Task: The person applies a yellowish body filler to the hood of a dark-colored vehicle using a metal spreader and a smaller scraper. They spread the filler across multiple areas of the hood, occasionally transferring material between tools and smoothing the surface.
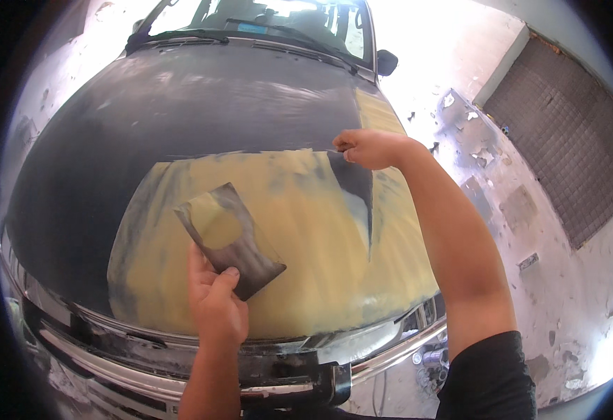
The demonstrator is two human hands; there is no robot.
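My left hand [219, 301] grips a dark rectangular mixing plate [250, 262] by its lower edge, thumb on top. A rounded smear of yellow putty [215, 224] lies on the plate's upper half. My right hand [366, 148], arm stretched forward, is closed near the far edge of a broad yellow putty layer [299, 245] on the car hood [201, 105]. Something small and dark shows at its fingertips, mostly hidden by the fingers. Below that hand a dark wedge of hood is left between two putty areas. The putty is streaky, with grey showing through in places.
Beyond the hood are the windshield [271, 21] with wipers and a side mirror [387, 63]. A chrome-trimmed bumper [138, 371] runs along the front. A dark quilted panel [566, 126] is at the right; the pale floor [566, 308] is stained.
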